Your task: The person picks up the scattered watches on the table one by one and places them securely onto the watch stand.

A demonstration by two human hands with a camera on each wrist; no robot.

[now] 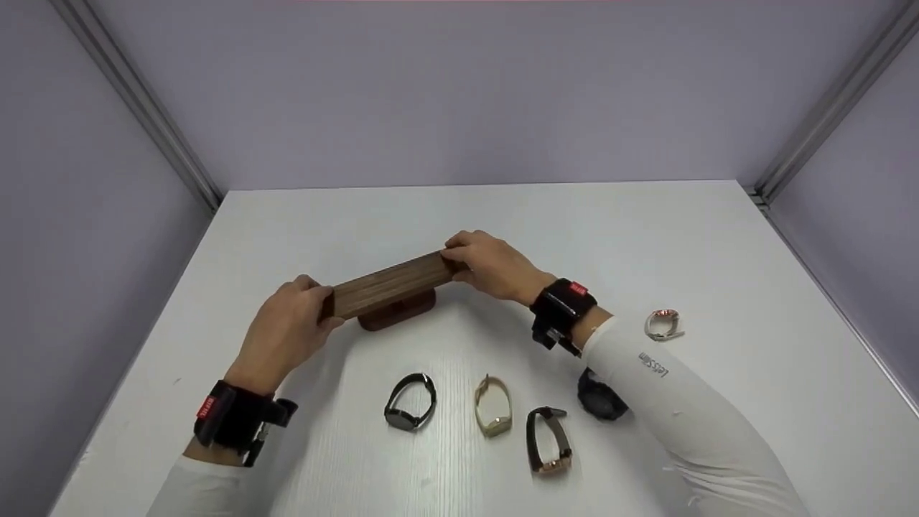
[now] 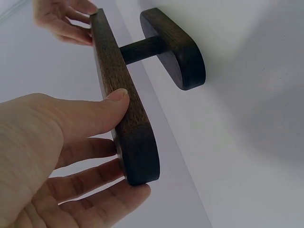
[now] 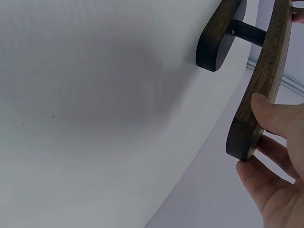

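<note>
A dark wooden T-shaped stand [image 1: 388,287] sits on the white table [image 1: 502,222], its oval base [image 2: 178,47] down and a long top bar [image 2: 121,95] on a short post. My left hand [image 1: 287,327] grips the bar's left end, thumb on the near face [image 2: 118,97], fingers behind. At the other end of the bar [image 3: 261,90] my right hand [image 1: 488,266] holds on the same way.
Several wristwatches lie on the table nearer me: a black one [image 1: 409,402], a gold one [image 1: 493,406], a brown-strapped one [image 1: 549,439], a dark one [image 1: 602,396] half under my right forearm, and a pale one [image 1: 663,324] at the right. Grey walls enclose the table.
</note>
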